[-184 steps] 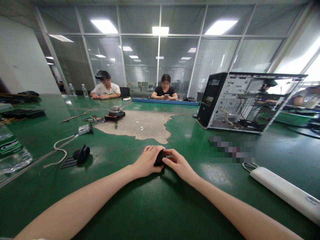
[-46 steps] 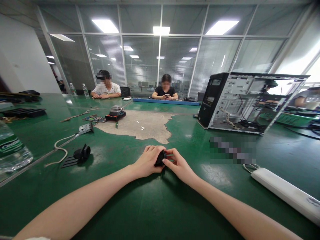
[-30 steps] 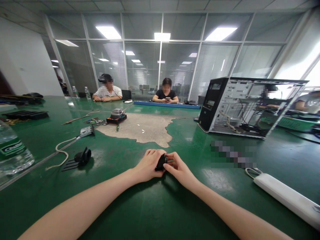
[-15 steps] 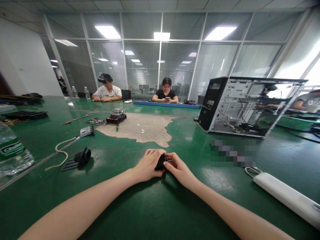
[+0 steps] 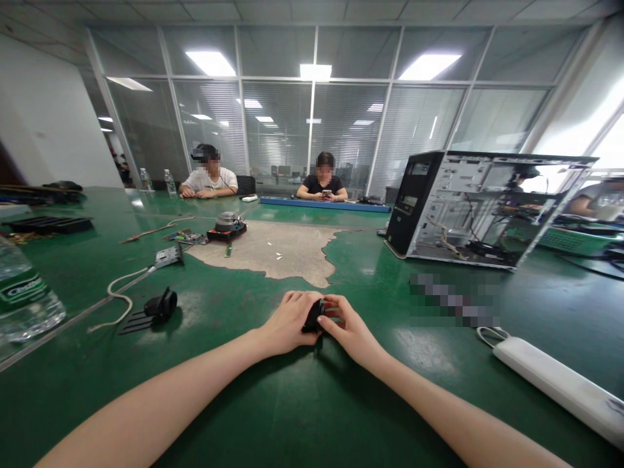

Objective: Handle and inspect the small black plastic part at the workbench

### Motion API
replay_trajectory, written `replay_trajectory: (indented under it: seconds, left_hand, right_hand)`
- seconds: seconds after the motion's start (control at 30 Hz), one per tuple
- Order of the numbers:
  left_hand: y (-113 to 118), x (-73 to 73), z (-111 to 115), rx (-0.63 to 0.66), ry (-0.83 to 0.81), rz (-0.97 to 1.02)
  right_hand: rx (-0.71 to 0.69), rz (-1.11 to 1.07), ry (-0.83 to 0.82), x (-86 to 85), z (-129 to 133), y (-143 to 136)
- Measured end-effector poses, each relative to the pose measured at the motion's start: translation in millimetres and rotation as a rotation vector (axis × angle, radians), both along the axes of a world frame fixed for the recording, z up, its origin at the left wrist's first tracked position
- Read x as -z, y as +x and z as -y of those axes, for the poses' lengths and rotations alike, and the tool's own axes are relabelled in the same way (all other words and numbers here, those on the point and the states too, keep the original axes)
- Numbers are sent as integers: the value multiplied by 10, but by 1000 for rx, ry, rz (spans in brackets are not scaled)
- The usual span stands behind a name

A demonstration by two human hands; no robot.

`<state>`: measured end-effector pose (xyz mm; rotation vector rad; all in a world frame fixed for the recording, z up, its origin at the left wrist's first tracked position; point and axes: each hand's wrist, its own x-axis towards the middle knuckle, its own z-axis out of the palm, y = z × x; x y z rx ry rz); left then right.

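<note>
Head view: gripping black plastic part (image 5: 312,318) within curled left hand (image 5: 291,320). Pinching its side between fingers (image 5: 337,301) of right hand (image 5: 351,329).

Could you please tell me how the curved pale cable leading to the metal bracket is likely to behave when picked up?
The pale cable will probably be floppy, as it lies in loose bends. It is likely light, being thin. Lifting it may drag the metal bracket, since its far end appears to meet it.
</note>
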<state>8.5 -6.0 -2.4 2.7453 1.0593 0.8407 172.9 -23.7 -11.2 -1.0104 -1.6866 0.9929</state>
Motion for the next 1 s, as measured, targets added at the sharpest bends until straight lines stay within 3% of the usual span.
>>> replay_trajectory:
  seconds: [0.1, 0.3, 0.6, 0.87, 1.0]
  left_hand:
    - [-6, 13, -7, -2, 2, 0]
    - [-13, 15, -15, 6, 0, 2]
    - [-9, -11, 2, 3, 10, -5]
    - [-10, 7, -12, 12, 8, -3]
    - [-3, 4, -8, 2, 5, -8]
  right_hand:
    - [-23, 29, 9, -7, 29, 6]
    - [-21, 61, 179, -22, 87, 9]
    - [-1, 23, 0, -18, 15, 6]
    - [-18, 62, 175, -26, 90, 7]
    - [-11, 38, 112, -18, 50, 8]
